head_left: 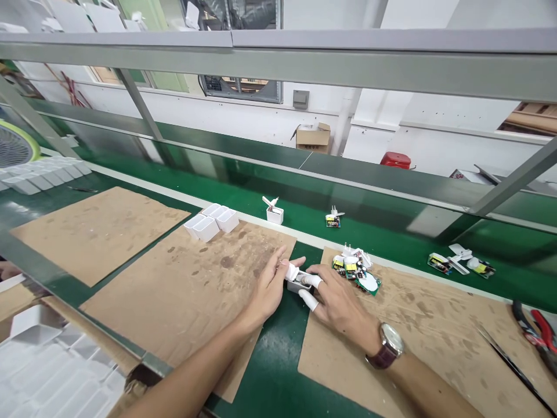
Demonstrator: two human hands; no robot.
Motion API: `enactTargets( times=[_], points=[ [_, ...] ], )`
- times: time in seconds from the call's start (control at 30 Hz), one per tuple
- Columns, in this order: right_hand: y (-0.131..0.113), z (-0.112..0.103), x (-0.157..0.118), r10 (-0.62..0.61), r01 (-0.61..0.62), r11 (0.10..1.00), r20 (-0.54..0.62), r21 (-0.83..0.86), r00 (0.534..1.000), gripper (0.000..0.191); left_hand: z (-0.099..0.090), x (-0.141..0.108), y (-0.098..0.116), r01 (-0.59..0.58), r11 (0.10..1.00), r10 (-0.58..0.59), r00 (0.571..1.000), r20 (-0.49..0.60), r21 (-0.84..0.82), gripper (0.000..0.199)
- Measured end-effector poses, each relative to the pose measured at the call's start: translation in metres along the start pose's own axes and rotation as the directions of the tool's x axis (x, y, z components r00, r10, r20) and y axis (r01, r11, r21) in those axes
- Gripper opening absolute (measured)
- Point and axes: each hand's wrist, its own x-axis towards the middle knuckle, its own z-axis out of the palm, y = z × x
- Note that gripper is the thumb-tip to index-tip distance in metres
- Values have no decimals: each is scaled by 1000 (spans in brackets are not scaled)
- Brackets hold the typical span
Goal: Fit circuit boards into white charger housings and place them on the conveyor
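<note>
Hands close together: left hand (270, 287) and right hand (342, 299), white covers on some right fingers, clamped on a small open white plastic case (298, 287) above the green tabletop (278, 360). Step looks like seating parts inside; any further push calls for a braced case and parts kept within the walls. Just beside the right hand, green circuit boards with white plug pieces (357, 270) on brown cardboard (418, 348). Case contents mostly finger-covered, left fingertips' contact unclear, black-and-red pliers (539, 332) cut off at the edge.
</note>
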Motion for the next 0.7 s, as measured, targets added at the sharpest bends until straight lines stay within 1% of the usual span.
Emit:
enactTargets(
  times=[0.07, 0.17, 0.27, 0.33, 0.37, 0.4, 0.43, 0.47, 0.5, 0.53, 0.57, 0.6, 0.63, 0.67, 0.7],
  points=[
    [3, -1, -1, 25, -27, 997, 28, 69, 999, 18, 0, 0, 0, 2, 1000, -2, 1000, -1, 12, 67],
    [5, -1, -2, 62, -63, 981, 10, 183, 998, 28, 0, -1, 2, 12, 999, -12, 1000, -11, 49, 67],
    [3, -2, -3, -8, 1, 982, 34, 190, 999, 37, 0, -1, 4, 9, 998, -9, 1000, -9, 60, 65],
    [0, -1, -2, -28, 18, 979, 50, 204, 998, 38, 0, -1, 5, 12, 999, -12, 1000, -3, 47, 65],
    [0, 0, -1, -10, -1, 973, 49, 232, 999, 37, 0, -1, 5, 16, 999, -15, 1000, -2, 40, 65],
    [-1, 1, 0, 36, -47, 958, 44, 283, 998, 35, 0, -1, 5, 18, 999, -18, 1000, -3, 33, 65],
    [-1, 4, 1, 111, -114, 925, 29, 362, 993, 31, 0, -1, 5, 9, 1000, -9, 1000, -1, 28, 65],
    [0, 7, 2, 207, -190, 861, 15, 471, 978, 28, 0, -1, 4, -21, 999, 21, 1000, 6, 30, 66],
    [1, 11, 3, 314, -263, 755, 20, 601, 949, 26, 1, -2, 3, -73, 996, 72, 997, 21, 52, 70],
    [2, 15, 4, 416, -323, 603, 57, 729, 907, 27, 1, -2, 1, -147, 984, 143, 989, 45, 100, 76],
    [3, 18, 4, 492, -360, 426, 122, 830, 862, 32, 1, -3, -1, -235, 957, 225, 971, 77, 171, 82],
    [4, 21, 4, 532, -377, 252, 198, 891, 824, 37, 1, -5, -3, -326, 910, 307, 945, 111, 256, 84],
    [5, 23, 4, 539, -383, 111, 268, 917, 798, 41, 2, -6, -4, -405, 848, 379, 914, 143, 341, 81],
    [4, 24, 4, 527, -388, 12, 324, 921, 786, 43, 2, -7, -5, -463, 784, 434, 885, 168, 414, 75],
    [4, 23, 3, 509, -388, -49, 357, 920, 783, 44, 2, -9, -5, -502, 729, 474, 861, 185, 465, 66]
  ],
)
